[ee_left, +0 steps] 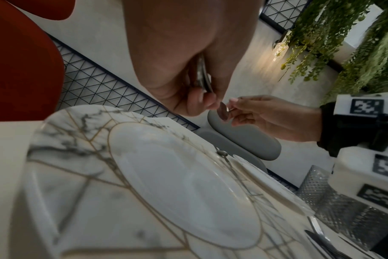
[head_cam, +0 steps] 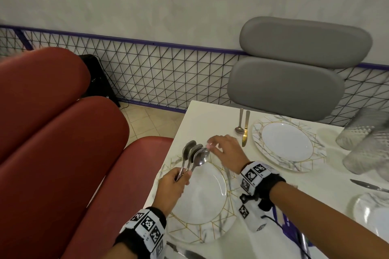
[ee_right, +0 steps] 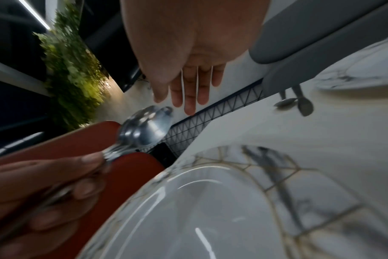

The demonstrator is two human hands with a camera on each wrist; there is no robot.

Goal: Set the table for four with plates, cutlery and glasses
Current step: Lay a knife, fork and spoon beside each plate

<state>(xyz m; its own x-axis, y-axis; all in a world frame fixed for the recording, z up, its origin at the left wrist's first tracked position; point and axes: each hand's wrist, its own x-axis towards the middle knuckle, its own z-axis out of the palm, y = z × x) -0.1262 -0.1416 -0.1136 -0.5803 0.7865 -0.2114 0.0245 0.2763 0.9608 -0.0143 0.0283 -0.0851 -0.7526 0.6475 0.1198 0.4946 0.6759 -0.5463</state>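
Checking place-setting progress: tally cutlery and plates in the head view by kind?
Spoons held in left hand: 3
Spoon on table: 1
Gold knife: 1
Silver knife, right edge: 1
Plates: 3, near, far, and one partly cut off at right
Total: 9

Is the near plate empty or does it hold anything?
Empty. The near plate shows a bare white centre; the spoons are above it in the left hand.
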